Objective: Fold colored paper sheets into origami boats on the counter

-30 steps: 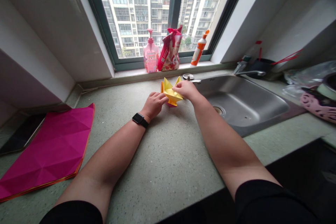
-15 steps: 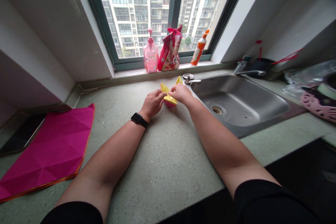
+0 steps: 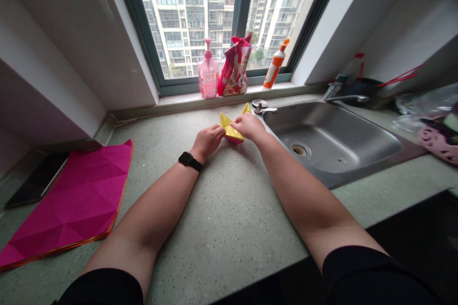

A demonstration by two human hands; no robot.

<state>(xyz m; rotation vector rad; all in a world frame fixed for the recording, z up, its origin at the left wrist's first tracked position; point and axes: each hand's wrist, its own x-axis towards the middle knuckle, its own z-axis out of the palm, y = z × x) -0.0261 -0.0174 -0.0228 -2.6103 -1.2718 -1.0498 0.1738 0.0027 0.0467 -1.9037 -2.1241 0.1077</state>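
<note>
A small folded paper piece [image 3: 234,134], yellow on top with pink below, rests on the counter between my hands. Pointed yellow corners stand up at its far left and far right. My left hand [image 3: 208,141], with a black watch on the wrist, pinches its left edge. From the right, my right hand [image 3: 249,125] grips the upper right part, thumb and fingers closed together. My fingers hide part of the folds.
At left, creased magenta paper sheets [image 3: 77,195] partly overlap a black phone [image 3: 36,181]. A steel sink [image 3: 343,133] lies at right. On the sill stand a pink pump bottle [image 3: 208,76], a red bag [image 3: 234,69] and an orange-white bottle [image 3: 275,66].
The view has shifted slightly, moving the scene a little to the right. My two hands have spread slightly apart, and more of the yellow inside of the folded paper shows.
</note>
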